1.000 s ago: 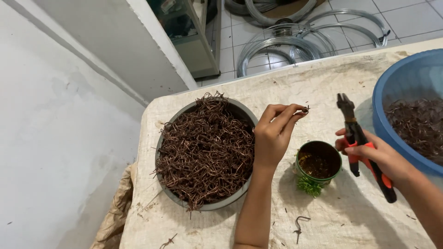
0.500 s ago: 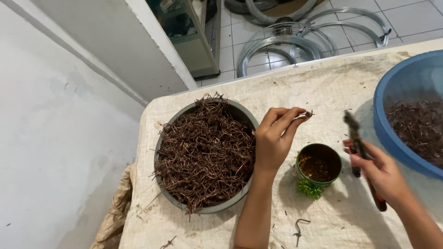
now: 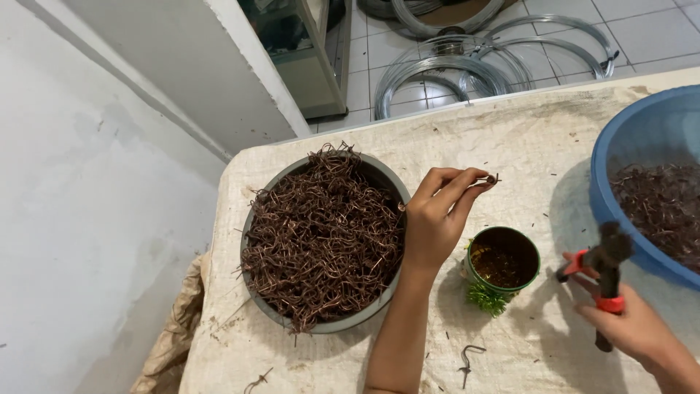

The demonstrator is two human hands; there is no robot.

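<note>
Cloth-covered table point(image 3: 510, 138) stands over tiled floor point(image 3: 656, 29) with wire coils point(image 3: 452, 69).

The blue basin point(image 3: 642, 146) runs off the right edge, so only its left part shows. The pliers point(image 3: 604, 270) are blurred; their jaws cannot be made out, and the right hand point(image 3: 636, 332) covers the lower handles. The wire piece point(image 3: 493, 179) pinched in the left hand point(image 3: 436, 219) is too small to tell its shape. Both forearms are cut off at the bottom edge.
</note>
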